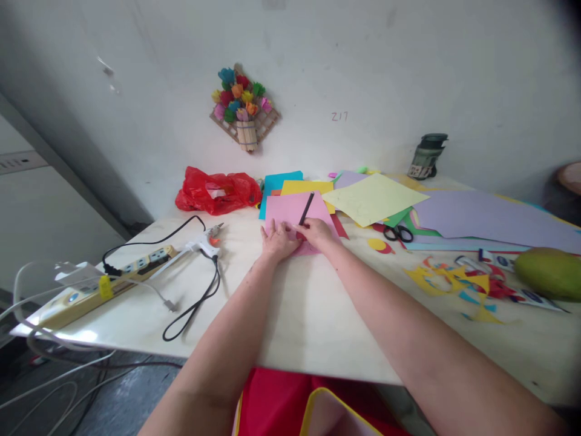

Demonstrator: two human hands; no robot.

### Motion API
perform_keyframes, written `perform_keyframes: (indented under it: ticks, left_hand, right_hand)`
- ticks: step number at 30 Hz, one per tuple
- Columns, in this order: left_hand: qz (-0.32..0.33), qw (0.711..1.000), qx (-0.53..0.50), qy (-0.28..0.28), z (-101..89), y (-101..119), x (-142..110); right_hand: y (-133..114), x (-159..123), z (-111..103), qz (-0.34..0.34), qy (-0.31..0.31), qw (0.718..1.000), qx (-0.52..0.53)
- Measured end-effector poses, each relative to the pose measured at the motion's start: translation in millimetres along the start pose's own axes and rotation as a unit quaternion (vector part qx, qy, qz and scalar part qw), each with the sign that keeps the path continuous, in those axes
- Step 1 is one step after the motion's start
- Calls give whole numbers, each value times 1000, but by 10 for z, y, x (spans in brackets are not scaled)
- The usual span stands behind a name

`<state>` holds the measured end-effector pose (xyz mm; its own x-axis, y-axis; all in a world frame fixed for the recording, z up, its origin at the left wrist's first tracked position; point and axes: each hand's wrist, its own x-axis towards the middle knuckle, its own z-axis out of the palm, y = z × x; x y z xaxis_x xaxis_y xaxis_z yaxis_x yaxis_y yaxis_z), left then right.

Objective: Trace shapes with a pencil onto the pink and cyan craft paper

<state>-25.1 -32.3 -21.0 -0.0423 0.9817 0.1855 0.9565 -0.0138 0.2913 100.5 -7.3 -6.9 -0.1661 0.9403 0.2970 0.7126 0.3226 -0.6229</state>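
A pink sheet of paper lies on the table in front of me. My left hand rests on it with the fingers spread, pressing the sheet down. In my right hand is a black pencil, gripped near its lower end and tilted to the right at the top. Its tip is hidden by my fingers. A small bit of red shows between my hands, too covered to make out fully. Blue paper and yellow paper stick out from behind the pink sheet.
Black-handled scissors, coloured paper sheets, yellow scraps, tubes and a green fruit lie to the right. On the left are a glue gun, a power strip and cords. A red plastic bag sits behind.
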Motion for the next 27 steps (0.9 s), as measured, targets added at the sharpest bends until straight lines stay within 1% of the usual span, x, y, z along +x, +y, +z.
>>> perform_keyframes:
  ticks: [10, 20, 27]
  left_hand:
    - [4, 1000, -1, 1, 23, -20, 14]
    - [-2, 1000, 2, -6, 26, -34, 37]
    - [29, 999, -14, 6, -46, -3, -27]
  right_hand:
    - [103, 63, 59, -8, 28, 999, 13]
    - [168, 104, 76, 3, 51, 998, 34]
    - [239, 132, 148, -11, 70, 992, 108]
